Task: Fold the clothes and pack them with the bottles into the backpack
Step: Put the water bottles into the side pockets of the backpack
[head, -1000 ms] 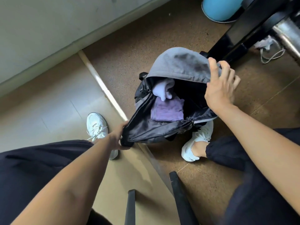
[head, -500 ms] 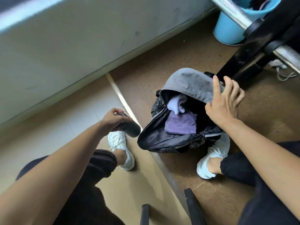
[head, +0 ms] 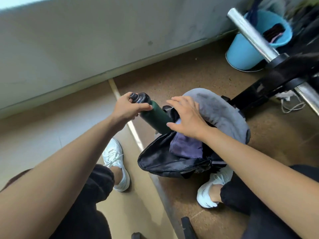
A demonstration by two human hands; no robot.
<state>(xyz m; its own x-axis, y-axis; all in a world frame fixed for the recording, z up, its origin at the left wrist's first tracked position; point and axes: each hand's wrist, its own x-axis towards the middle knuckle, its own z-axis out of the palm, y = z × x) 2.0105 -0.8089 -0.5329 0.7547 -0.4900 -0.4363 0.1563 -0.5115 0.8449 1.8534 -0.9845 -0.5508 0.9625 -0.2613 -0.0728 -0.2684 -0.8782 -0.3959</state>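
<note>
My left grip (head: pixel 128 109) wraps the green bottle (head: pixel 155 118) just below its cap, base angled at the backpack (head: pixel 164 161) mouth. My right grip (head: pixel 186 118) is spread and empty above it. Held that high, the bottle may swing and rumple the folded clothes (head: pixel 186 147).

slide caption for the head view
Left hand holds a green bottle tilted at the open backpack; right hand open above purple clothes.

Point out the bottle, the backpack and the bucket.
bottle (head: pixel 155 116): head view, on its green body.
backpack (head: pixel 221 111): head view, on its grey flap.
bucket (head: pixel 241 54): head view, on its blue wall.
</note>
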